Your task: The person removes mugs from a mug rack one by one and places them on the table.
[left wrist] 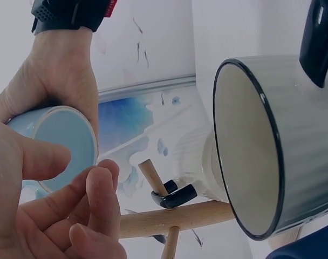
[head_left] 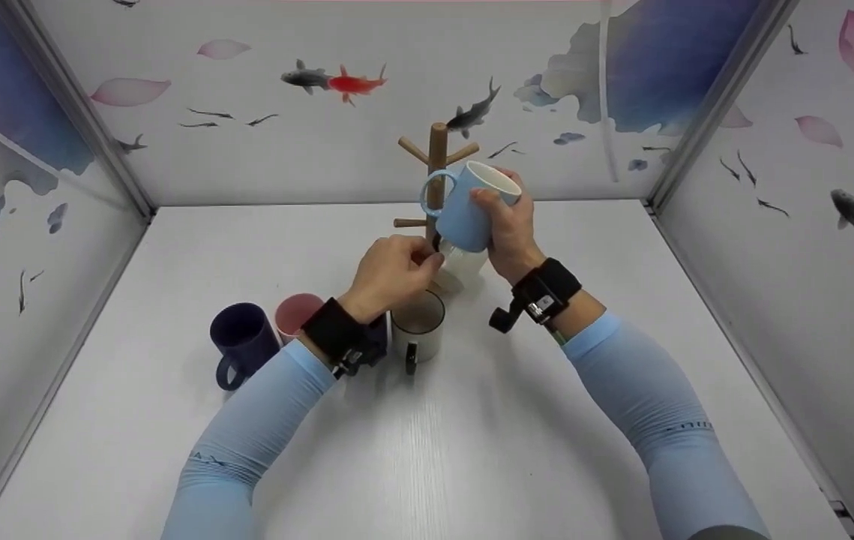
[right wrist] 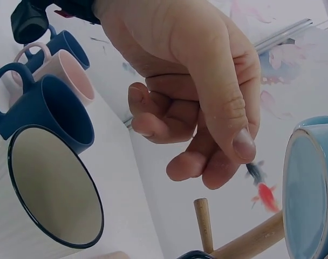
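Observation:
My right hand [head_left: 514, 232] grips a light blue mug [head_left: 464, 214] by its body, fingers round the side and thumb near the rim. The mug is raised and tilted in front of a wooden mug tree [head_left: 438, 142], its handle pointing left. Loosely bent, the fingers of my left hand [head_left: 393, 274] hold nothing; they are just left of the mug's base [left wrist: 67, 143]. A whitish mug hangs with its black handle [left wrist: 175, 197] over a low peg, partly hidden behind the blue mug. Below my left hand stands a cream mug [head_left: 418, 337] with a dark rim.
On the table's left stand a dark blue mug [head_left: 243, 337] and a pink mug [head_left: 297, 311]. Another dark blue mug [right wrist: 67, 110] is mostly hidden under my left wrist in the head view. Patterned panels [head_left: 247, 150] enclose the table at the back and sides.

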A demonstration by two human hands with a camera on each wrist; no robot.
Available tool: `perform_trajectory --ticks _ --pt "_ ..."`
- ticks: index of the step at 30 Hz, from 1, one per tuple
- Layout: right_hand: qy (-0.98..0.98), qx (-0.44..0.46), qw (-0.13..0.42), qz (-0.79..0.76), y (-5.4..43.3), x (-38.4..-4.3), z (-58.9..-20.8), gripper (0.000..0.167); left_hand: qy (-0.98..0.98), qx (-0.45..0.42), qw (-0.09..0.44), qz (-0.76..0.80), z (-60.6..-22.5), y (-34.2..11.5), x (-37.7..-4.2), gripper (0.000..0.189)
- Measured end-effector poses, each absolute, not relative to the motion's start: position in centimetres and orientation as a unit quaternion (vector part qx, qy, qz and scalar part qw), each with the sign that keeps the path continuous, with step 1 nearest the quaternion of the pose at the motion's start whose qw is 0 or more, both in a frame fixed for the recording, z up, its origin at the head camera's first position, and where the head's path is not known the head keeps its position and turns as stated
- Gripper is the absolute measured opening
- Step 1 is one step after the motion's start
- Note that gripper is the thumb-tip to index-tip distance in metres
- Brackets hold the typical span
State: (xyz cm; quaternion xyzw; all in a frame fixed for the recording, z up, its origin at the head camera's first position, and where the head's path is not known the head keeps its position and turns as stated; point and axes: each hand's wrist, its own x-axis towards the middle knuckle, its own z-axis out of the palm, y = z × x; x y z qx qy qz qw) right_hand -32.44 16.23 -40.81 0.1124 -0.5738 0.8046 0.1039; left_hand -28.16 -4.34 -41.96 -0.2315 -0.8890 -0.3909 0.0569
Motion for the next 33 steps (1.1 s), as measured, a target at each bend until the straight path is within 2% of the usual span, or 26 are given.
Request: perform_trajectory --ticks 5,14,21,27,33 --pt "-0.577 0.118 0.097 0.802 16.8 -32.0 -40.9 0.074 -0.891 -0.211 0.063 -0.397 -41.7 -4.4 -28.3 0.028" --pt "-0.587 0.108 0.098 0.796 17.3 -31.3 -41.8 0.071 -0.874 -0.183 0.083 -0.441 -41.6 -4.3 -28.2 0.041" --pt "-0.597 0.118 0.088 0.789 18.0 -30.7 -42.6 0.068 -0.861 -0.197 0.093 -0.460 -41.4 -4.1 -28.0 0.047" --pt "-0.605 0.128 0.078 0.782 18.6 -30.0 -43.1 0.062 -0.855 -0.212 0.080 -0.467 -41.3 -3.9 -27.7 0.045" --pt "-0.615 0.140 0.077 0.772 19.1 -29.6 -44.0 0.063 -0.847 -0.234 0.081 -0.471 -41.5 -3.5 -27.5 0.044"
